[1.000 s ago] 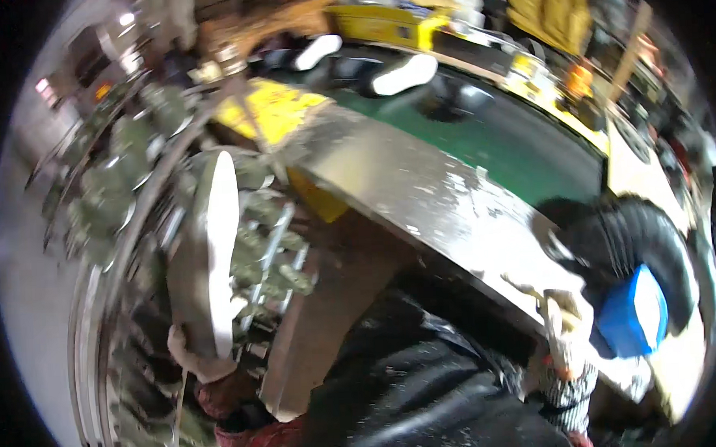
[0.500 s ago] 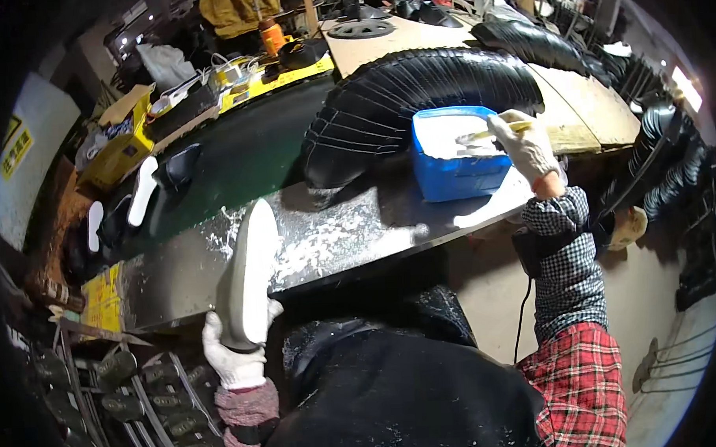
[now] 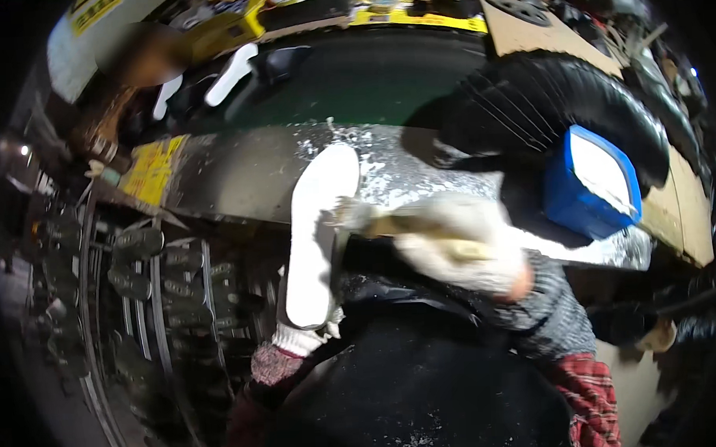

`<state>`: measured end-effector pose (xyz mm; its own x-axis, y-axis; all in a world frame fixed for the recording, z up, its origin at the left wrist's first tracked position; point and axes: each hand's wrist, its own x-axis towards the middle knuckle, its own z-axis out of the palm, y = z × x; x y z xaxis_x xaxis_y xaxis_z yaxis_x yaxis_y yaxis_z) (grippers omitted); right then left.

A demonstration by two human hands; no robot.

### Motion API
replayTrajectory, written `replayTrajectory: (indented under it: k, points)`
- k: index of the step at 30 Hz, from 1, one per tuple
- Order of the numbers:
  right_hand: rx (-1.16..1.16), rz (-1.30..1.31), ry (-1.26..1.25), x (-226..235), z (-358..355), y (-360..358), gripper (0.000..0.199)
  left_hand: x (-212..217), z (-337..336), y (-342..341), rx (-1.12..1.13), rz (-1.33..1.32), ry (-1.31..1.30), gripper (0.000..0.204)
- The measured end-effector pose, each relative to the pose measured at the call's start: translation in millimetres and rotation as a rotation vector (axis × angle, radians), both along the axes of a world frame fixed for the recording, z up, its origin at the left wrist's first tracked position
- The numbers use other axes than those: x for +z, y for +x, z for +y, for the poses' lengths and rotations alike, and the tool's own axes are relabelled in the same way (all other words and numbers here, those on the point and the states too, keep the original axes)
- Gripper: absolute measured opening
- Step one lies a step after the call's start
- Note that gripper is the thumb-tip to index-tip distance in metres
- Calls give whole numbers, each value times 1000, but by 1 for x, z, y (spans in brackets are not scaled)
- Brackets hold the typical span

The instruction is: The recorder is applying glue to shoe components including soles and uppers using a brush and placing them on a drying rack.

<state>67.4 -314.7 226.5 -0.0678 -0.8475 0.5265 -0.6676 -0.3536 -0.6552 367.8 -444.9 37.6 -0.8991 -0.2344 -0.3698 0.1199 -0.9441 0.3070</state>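
While the right hand (image 3: 463,247), in a pale glove and blurred, curls its fingers around the handle of a brush (image 3: 386,224), the left hand (image 3: 299,340), also gloved, holds the lower end of a shoe (image 3: 315,241) whose white bottom is turned up. The left fingers are mostly hidden behind this shoe, so I cannot tell exactly how they press on it. The brush tip lies over the right edge of the white bottom, left of the right fingers; because of the blur I cannot tell if it touches. Just below the right fingers is a black apron (image 3: 426,379), spotted with white. Beyond both hands' fingers stretches the table (image 3: 238,176), marked with white smears. To the right of the right fingers stands a blue container (image 3: 578,196) with white content, and behind it bends a black ribbed piece (image 3: 543,99). Left of the left fingers, a rack (image 3: 157,309) carries dark green shoes (image 3: 131,279). Farther, up and left from the left fingers, a yellow sheet (image 3: 153,171) covers the table's end. Farthest from the fingers, two other white soles (image 3: 230,74) rest near a green surface (image 3: 322,106).
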Motion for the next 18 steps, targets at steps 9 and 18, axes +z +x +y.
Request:
replayTrajectory:
  k: [9,18]
  points:
    - [-124,-1386,699,-47,-49,-7,25,-11,-4,-6,48,333,443,89]
    - [-49,-443,292,-9,-101,-11,21,7,-9,-17,80,348,508,76]
